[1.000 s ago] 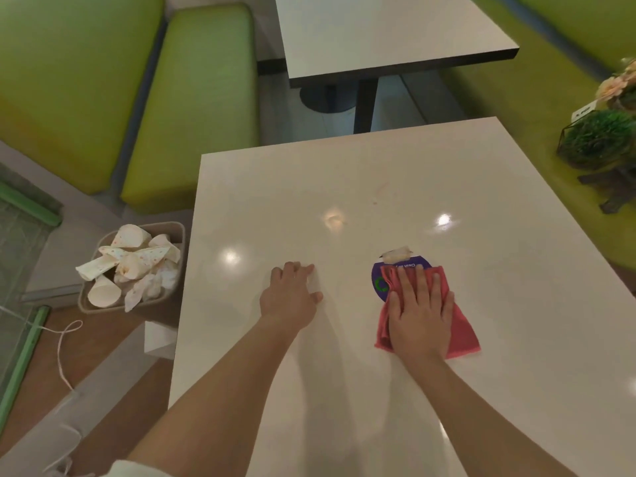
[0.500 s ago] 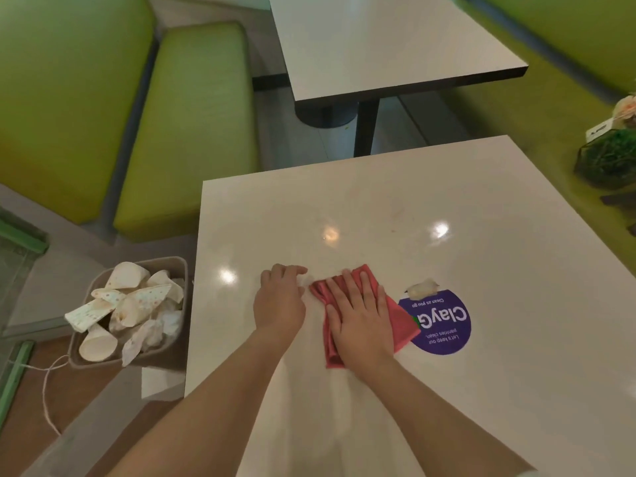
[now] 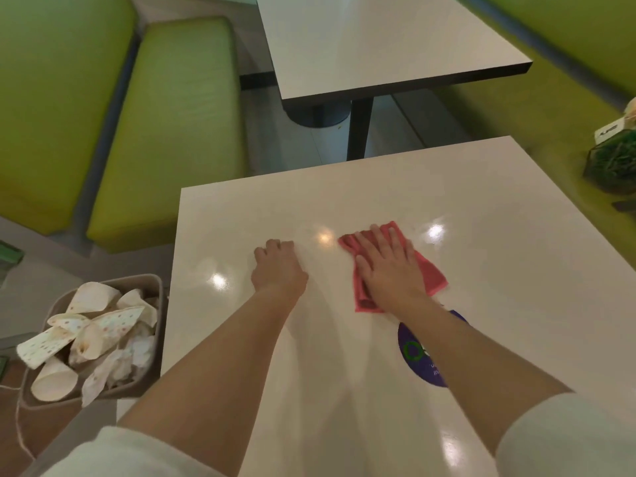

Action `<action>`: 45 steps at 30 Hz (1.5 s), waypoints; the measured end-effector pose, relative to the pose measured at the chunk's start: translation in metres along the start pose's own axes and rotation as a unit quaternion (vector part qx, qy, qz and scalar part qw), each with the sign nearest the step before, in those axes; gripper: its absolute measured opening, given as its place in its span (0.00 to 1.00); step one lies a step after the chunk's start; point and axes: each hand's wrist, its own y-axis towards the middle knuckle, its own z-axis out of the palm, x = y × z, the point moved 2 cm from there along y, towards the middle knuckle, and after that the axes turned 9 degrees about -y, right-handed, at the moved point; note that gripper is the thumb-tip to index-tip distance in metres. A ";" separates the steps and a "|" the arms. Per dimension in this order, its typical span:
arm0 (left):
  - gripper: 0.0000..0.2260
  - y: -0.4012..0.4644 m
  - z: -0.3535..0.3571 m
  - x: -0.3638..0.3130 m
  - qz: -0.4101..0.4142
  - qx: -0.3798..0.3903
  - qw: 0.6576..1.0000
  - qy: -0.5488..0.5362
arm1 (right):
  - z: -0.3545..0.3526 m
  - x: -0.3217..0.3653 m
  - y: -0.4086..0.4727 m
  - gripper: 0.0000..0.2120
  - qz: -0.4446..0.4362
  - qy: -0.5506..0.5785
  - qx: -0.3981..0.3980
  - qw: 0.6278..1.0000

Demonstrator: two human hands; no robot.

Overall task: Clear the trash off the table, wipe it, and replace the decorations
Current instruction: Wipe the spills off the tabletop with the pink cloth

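My right hand [image 3: 390, 266] lies flat with straight fingers on a red cloth [image 3: 430, 273], pressing it to the white table [image 3: 481, 218] near its middle. My left hand [image 3: 277, 268] rests on the table to the cloth's left, its fingers curled under and holding nothing. A round purple sticker [image 3: 418, 356] on the tabletop is partly hidden beneath my right forearm. A green plant decoration [image 3: 611, 165] with a small white card sits on the green bench at the right edge.
A beige bin [image 3: 151, 287] full of paper cones and crumpled wrappers stands on the floor left of the table. Green benches [image 3: 172, 132] run along both sides. A second white table [image 3: 378, 39] stands beyond.
My right hand slid the cloth left across the table, then forward and to the right, away from the sticker. The small white scrap by the sticker is no longer visible. My left hand stayed put.
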 end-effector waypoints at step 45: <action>0.55 0.047 -0.021 -0.017 -0.001 0.079 0.992 0.094 | -0.014 -0.031 0.090 0.25 -0.011 0.016 -0.051 0.998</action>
